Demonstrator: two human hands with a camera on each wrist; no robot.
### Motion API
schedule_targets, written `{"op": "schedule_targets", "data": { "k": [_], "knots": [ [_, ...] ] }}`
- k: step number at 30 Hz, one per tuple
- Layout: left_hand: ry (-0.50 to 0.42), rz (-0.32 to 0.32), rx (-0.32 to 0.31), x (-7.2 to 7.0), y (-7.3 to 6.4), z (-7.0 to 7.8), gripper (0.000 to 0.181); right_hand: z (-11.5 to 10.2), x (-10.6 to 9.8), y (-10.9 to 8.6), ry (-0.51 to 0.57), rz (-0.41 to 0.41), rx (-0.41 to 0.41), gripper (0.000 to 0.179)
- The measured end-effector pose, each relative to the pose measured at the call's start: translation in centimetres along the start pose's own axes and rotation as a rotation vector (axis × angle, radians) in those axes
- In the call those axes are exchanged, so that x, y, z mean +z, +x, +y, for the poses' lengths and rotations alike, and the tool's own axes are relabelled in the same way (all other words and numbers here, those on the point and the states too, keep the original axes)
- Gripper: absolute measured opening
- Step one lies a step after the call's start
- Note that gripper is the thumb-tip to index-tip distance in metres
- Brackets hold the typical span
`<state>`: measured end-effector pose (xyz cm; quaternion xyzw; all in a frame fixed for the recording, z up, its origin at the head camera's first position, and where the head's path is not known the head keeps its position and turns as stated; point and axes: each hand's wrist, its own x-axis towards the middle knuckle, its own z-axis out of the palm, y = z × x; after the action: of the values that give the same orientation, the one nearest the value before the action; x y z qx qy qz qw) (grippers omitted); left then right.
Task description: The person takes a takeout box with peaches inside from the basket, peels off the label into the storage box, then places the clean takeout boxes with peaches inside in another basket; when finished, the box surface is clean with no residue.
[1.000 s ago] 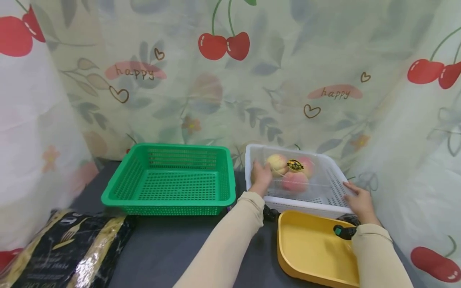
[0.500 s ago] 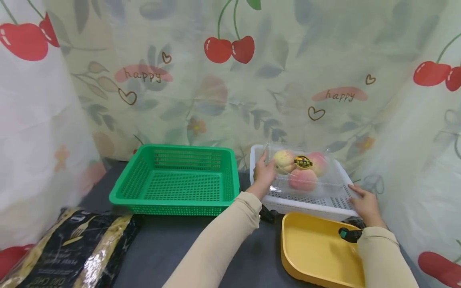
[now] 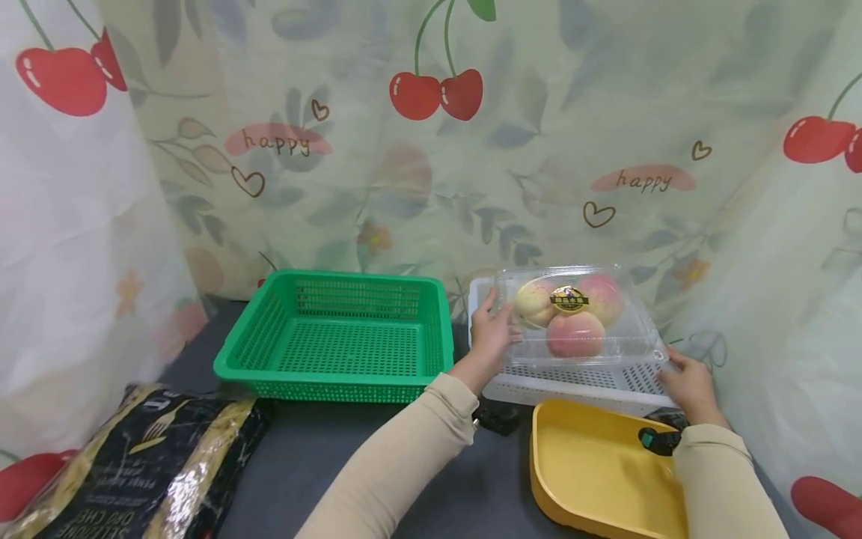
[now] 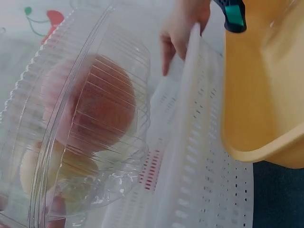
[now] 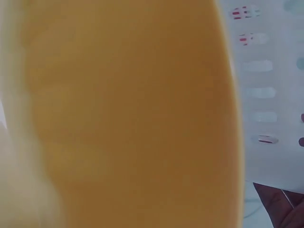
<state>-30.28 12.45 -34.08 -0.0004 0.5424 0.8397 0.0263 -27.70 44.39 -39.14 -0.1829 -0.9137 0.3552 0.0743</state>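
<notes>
The left hand [image 3: 490,338] grips the left end of a clear, ridged plastic box [image 3: 579,317] with a black-and-gold label [image 3: 569,299]. Three round pink-and-yellow peaches [image 3: 576,335] show through it. The right hand [image 3: 692,388] has its fingers hooked over the right rim of a white, rectangular plastic basket [image 3: 566,394] pierced with small holes.

The box is over the white basket, tilted, and the left wrist view shows its near side above the basket floor; whether its far edge touches the basket cannot be told. The step in hand looks like handling the box at the basket while the right hand steadies it. The next move seems to call for a firm left grip, since the box is held from one end and its fruit could roll.

In front of the white basket, partly under the right forearm, is a shallow yellow tray [image 3: 599,468] with rounded corners. To the left sits a green plastic mesh basket [image 3: 350,348]; nearer the viewer, a shiny black-and-gold bag [image 3: 144,464] lies on the dark table [image 3: 491,486].
</notes>
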Motion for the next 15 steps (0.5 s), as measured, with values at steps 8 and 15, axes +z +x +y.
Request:
{"op": "schedule_targets", "data": {
  "k": [8, 15],
  "knots": [
    [0.017, -0.025, -0.032, -2.8, -1.2, 1.1, 0.054, 0.0, -0.1, -0.1, -0.003, 0.014, -0.054, 0.056],
    [0.087, -0.038, -0.042, -5.2, -2.3, 2.1, 0.052, 0.1, 0.0, 0.1, -0.016, 0.004, -0.063, 0.055]
  ]
}}
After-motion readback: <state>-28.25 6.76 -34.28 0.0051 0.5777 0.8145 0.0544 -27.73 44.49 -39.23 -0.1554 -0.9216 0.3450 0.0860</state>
